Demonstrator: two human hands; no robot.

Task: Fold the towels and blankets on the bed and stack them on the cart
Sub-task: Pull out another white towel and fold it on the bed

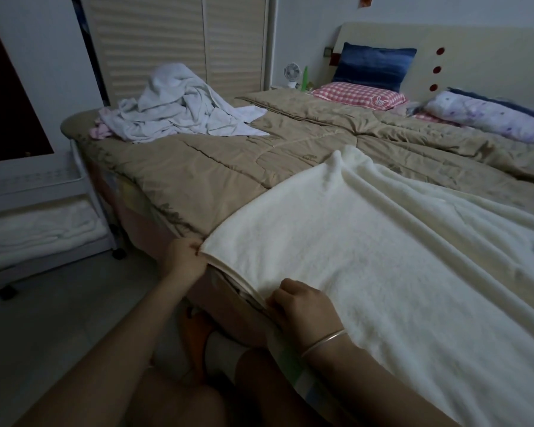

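Left hand [184, 257]: corner of white blanket [367, 241] is pinched.
Right hand [302, 306]: blanket's near edge is gripped by curled fingers.

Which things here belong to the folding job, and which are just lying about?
Job: cream blanket, its near edge held by left hand and right hand; heap of white towels; pink cloth beside it; cart with a folded towel on its shelf.
Lying about: tan quilt, blue pillow, checked pillow, floral pillow, small fan, green bottle.
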